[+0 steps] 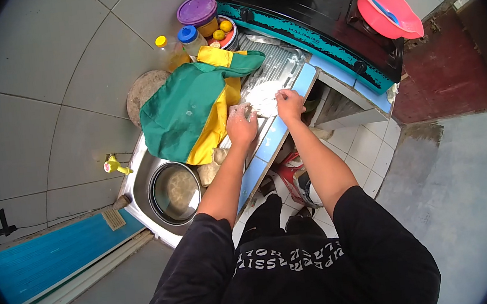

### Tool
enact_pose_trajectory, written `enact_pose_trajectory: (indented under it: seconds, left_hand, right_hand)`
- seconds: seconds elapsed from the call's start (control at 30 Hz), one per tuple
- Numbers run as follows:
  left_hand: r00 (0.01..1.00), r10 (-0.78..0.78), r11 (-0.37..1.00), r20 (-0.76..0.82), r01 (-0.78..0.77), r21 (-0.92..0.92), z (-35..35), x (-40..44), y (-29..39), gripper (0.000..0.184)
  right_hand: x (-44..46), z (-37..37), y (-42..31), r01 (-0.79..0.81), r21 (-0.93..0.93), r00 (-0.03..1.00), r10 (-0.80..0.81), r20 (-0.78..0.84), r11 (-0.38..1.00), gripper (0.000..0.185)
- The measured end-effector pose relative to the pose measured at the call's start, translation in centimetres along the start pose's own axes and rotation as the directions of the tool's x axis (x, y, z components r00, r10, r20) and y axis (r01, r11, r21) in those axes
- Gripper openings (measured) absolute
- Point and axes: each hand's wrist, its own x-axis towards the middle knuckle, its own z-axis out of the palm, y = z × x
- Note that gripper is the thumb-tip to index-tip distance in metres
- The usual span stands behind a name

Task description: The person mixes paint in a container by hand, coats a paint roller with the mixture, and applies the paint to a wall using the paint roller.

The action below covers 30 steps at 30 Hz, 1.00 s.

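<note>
A flat, roughly round white piece that looks like dough [264, 97] lies on the ribbed metal drainboard [266, 60], its surface washed out by glare. My left hand [242, 126] is at its near left edge, fingers bent onto it and dusted with white. On the opposite side, my right hand [290, 105] pinches the right edge between thumb and fingers. Close to my left hand, a green and yellow cloth bag [185, 107] is spread over the drainboard and part of the sink. A knife [264, 41] rests at the drainboard's far end.
A sink [140, 183] holds a round pot [175, 193] of cloudy water, below a yellow tap [115, 165]. Jars, a purple-lidded tub [197, 11] and small citrus fruits [219, 34] stand by the wall. A gas stove [306, 18] carries a pink basin [386, 12].
</note>
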Motion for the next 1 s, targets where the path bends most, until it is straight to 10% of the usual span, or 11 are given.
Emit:
enact_pose_trajectory:
  seconds: [0.17, 1.0]
  left_hand:
    - [1.0, -0.021, 1.0, 0.018, 0.021, -0.018, 0.1, 0.2, -0.4, 0.031]
    - [0.987, -0.154, 0.988, 0.048, 0.152, 0.033, -0.5, -1.7, -0.6, 0.031]
  right_hand:
    - [-1.3, 0.0, -1.7, 0.459, 0.03, 0.888, -0.46, 0.024, 0.888, 0.01]
    - [-4.3, -4.6, 3.0, 0.564, -0.037, 0.826, -0.564, 0.016, 0.825, 0.034]
